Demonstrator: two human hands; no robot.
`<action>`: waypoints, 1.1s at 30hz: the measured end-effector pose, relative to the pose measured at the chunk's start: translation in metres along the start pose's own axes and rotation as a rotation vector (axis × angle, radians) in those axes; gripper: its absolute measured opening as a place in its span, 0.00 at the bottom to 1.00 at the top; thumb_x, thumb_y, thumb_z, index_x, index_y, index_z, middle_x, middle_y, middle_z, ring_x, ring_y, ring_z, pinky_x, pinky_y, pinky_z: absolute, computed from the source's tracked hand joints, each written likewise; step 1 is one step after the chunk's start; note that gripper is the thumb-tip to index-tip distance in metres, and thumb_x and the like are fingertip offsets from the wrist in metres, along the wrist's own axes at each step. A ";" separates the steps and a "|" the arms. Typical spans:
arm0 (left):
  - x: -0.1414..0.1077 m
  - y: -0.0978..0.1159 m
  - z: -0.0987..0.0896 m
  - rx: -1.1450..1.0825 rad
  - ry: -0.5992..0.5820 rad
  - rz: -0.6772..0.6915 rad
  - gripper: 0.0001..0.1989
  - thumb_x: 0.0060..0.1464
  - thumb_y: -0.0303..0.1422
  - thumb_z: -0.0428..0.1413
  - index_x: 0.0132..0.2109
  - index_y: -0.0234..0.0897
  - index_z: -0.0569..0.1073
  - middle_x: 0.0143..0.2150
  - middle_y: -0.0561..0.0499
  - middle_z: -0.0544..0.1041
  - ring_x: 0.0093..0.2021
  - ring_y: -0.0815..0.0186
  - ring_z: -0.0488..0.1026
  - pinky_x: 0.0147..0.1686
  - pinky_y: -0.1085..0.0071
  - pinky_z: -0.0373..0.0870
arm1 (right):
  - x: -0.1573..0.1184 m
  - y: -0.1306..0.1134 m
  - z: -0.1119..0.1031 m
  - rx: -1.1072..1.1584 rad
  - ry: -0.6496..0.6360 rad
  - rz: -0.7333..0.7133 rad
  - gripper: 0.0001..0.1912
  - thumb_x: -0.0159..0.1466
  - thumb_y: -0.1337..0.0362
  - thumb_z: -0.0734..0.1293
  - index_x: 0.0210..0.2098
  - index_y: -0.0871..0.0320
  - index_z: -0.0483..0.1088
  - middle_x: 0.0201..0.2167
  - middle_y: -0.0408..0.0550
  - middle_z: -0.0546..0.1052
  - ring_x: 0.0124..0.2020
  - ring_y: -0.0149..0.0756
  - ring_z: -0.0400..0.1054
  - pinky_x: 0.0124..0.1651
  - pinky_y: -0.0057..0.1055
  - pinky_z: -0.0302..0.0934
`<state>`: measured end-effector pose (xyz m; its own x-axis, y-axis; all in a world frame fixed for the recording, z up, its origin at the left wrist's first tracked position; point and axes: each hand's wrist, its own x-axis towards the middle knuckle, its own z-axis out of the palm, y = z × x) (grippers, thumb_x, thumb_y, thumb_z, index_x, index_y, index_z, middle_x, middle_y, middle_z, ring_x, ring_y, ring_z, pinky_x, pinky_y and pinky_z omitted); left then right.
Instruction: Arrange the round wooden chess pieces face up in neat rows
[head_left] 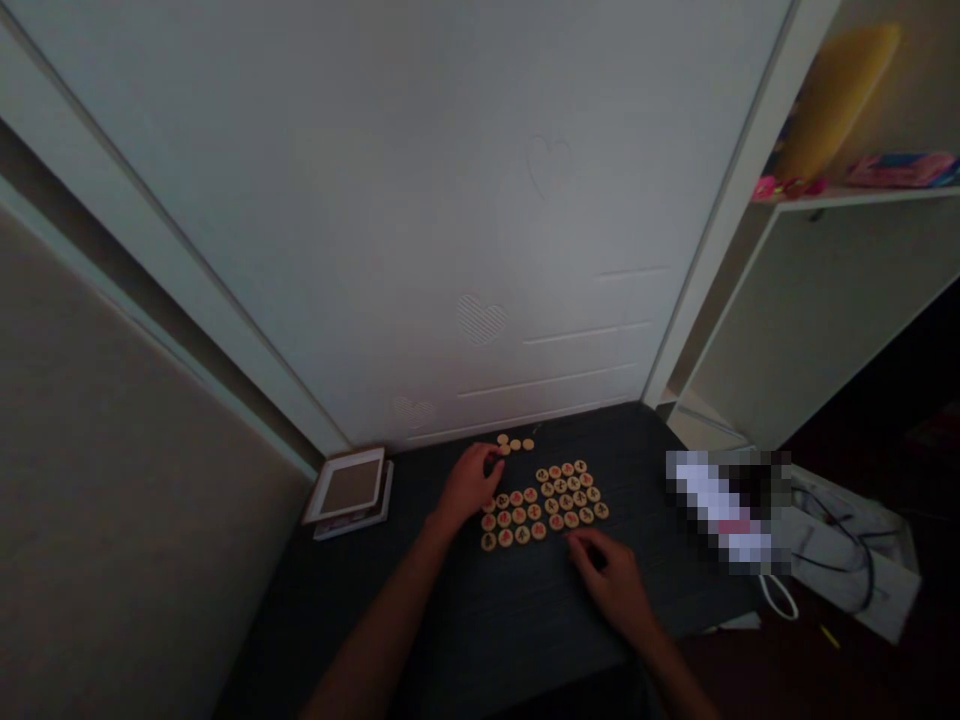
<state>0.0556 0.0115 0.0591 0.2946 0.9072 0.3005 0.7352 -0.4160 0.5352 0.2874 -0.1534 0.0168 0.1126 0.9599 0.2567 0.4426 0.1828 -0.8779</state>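
Round wooden pieces (pixel 523 535) with red or black characters lie in rows on the dark table (pixel 450 610), the right-hand block reaching one row farther back. Several blank-looking pieces (pixel 515 445) sit loosely behind them, near the white panel. My left hand (pixel 471 482) is bent at the left of the rows, its fingertips at the nearest loose piece; whether it grips that piece is too small to tell. Just in front of the rows, my right hand (pixel 609 575) has its thumb and index finger curled together by the front row; anything between the fingertips cannot be made out.
At the table's back left lies an open white box (pixel 346 487) on another flat item. A white panel (pixel 480 200) with heart patterns rises behind the table. To the right are a blurred-out object (pixel 720 510), a white bag (pixel 855 550) and a shelf (pixel 862 195).
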 end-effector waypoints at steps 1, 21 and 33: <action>0.006 -0.001 0.004 0.027 -0.001 -0.005 0.08 0.60 0.33 0.56 0.46 0.40 0.75 0.46 0.48 0.79 0.48 0.58 0.75 0.52 0.63 0.70 | 0.000 0.000 0.000 0.005 0.002 0.006 0.15 0.69 0.53 0.64 0.40 0.55 0.79 0.32 0.46 0.82 0.33 0.38 0.77 0.37 0.28 0.69; -0.001 0.015 -0.004 -0.012 0.051 -0.044 0.07 0.57 0.32 0.58 0.44 0.40 0.74 0.42 0.51 0.79 0.40 0.63 0.78 0.42 0.69 0.73 | 0.001 -0.001 -0.002 0.048 0.010 0.023 0.17 0.69 0.51 0.63 0.40 0.55 0.78 0.32 0.47 0.82 0.32 0.39 0.77 0.37 0.29 0.69; -0.139 0.064 0.018 -0.620 0.022 -0.169 0.07 0.57 0.34 0.60 0.43 0.40 0.77 0.48 0.47 0.80 0.45 0.59 0.79 0.41 0.66 0.80 | -0.005 -0.021 0.016 0.058 -0.122 -0.157 0.10 0.69 0.61 0.64 0.44 0.53 0.77 0.39 0.50 0.80 0.41 0.40 0.76 0.46 0.33 0.70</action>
<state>0.0724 -0.1403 0.0370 0.1882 0.9646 0.1846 0.2789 -0.2328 0.9317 0.2635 -0.1591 0.0274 -0.0642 0.9368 0.3439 0.3941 0.3404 -0.8537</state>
